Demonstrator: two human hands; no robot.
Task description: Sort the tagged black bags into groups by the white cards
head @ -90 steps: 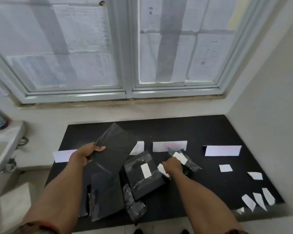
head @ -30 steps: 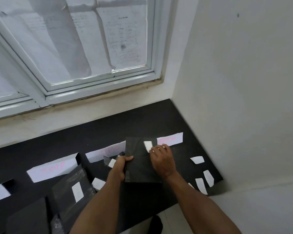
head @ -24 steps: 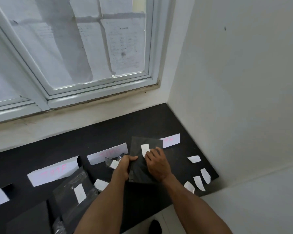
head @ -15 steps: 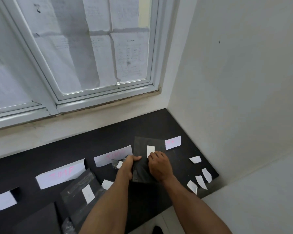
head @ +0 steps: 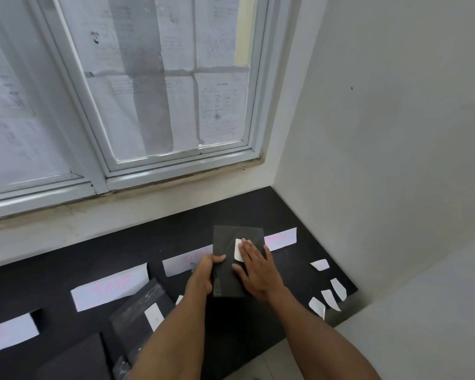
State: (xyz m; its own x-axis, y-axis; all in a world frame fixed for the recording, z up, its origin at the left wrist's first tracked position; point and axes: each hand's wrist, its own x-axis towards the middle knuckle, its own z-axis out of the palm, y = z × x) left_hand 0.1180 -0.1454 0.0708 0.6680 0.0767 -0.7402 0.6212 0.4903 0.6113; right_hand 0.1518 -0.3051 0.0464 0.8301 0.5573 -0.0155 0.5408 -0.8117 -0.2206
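Sensibly, the left hand [head: 205,272] grips the black bag [head: 226,242] by its edge; the right hand [head: 258,270], fingers flat, should press the white tag [head: 237,250] down firmly, bag lying by the rightmost white card [head: 281,238].

Four long white paper cards with pink lettering [head: 110,286]; three flat black plastic bags [head: 231,237]; four loose small white paper tags [head: 320,264] at right.

One white card [head: 110,287] on tabletop [head: 137,242]: pink letters, maybe "THIF", blurry. Middle card [head: 181,261], right card [head: 281,238], far-left card [head: 8,333]: pink marks, too faint to read. Papers on window [head: 220,105]: tiny print, cannot read.
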